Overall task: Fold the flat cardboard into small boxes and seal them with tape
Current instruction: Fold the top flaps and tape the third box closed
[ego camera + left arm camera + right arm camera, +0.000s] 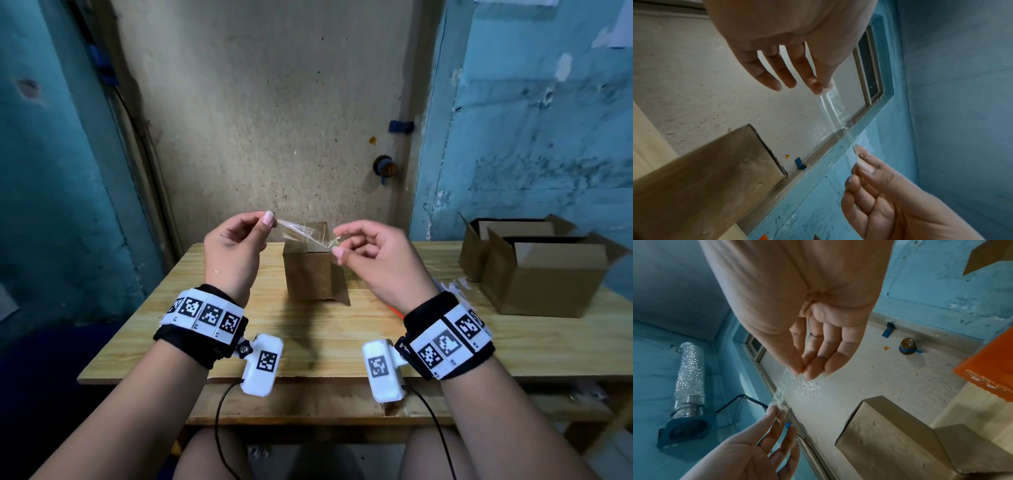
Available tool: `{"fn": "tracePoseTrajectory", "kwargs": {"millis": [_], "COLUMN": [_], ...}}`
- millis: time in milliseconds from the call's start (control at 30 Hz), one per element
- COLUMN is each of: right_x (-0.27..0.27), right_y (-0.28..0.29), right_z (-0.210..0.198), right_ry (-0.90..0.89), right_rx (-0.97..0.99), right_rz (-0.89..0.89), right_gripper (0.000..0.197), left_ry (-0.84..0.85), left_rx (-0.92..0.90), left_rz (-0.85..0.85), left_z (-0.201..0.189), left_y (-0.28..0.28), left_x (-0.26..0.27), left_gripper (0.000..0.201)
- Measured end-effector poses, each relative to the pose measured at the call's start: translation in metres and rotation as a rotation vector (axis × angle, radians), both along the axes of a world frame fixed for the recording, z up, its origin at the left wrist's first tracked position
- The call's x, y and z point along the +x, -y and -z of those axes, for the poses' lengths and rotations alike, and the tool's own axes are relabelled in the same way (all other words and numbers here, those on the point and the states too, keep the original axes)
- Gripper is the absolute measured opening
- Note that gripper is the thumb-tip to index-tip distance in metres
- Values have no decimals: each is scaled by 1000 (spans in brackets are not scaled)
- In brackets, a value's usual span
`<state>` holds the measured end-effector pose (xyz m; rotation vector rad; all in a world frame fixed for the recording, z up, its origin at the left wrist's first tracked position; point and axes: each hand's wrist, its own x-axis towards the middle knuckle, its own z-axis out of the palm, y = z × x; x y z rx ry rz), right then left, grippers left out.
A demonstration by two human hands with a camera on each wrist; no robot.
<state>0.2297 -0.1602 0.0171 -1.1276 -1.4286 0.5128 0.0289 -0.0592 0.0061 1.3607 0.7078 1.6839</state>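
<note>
Head view: the left hand (233, 253) and the right hand (376, 260) are raised above a wooden table (308, 342), each pinching one end of a clear tape strip (301, 233) stretched between them. Just behind and below the strip a small folded box (308, 274) stands upright on the table, one lower flap sticking out at its right. Two larger open cartons (534, 274) sit at the table's far right. Both wrists carry bands with black-and-white square code markers; no words can be read on them.

Left wrist view: the left hand (789, 53) pinches the tape (830, 107) between thumb and forefinger, the other fingers loose. The right hand (884, 201) holds the far end. The box (711, 181) is lower left.

Right wrist view: the right hand (818, 344) pinches the tape (797, 389) at its fingertips; the left hand (756, 451) nips the other end. The box (888, 434) is lower right. An orange object (986, 369) at the right edge bears pale lettering too blurred to read.
</note>
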Motion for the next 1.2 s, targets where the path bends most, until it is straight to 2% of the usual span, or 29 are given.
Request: {"fn": "tracePoseTrajectory", "kwargs": {"millis": [133,267,433,500,633,733,800,900,933,967,1067,1100,1200], "right_x": [-1,-5,-2,-1,-3,-2,-1,-2,-2,-2,0,1,4], "right_y": [11,18,17,18,19,16,15,17,17,17,16,15,9], "right_z": [-3,-4,-3,-2,5,9,10,8,7,7,7,8,12], "right_ry": [40,54,-9,-3,-45,-50,-70,-99,-102,-109,-117,-100,-55], "right_rx": [58,108,49,5,-9,10,25,48,56,63,104,127,146], "right_rz": [54,40,59,74,82,98,100,125,142,157,201,231,293], "right_gripper": [35,50,56,51,23,19,16,8,10,12,13,14,12], "left_ry": [-33,25,12,7,35,55,65,75,65,49,-3,-8,22], "left_rx": [62,54,34,29,-22,-80,-97,-114,-128,-141,-171,-171,-171], "left_rz": [-17,36,39,33,48,56,70,142,152,153,146,149,161], "left_z": [1,-3,0,3,8,11,10,9,10,9,10,11,13], "left_y": [7,14,18,18,19,21,21,19,18,18,20,20,21], "left_x": [2,6,9,8,12,15,16,18,17,17,16,16,17], "left_gripper": [14,26,34,35,37,43,54,86,88,81,38,30,31]}}
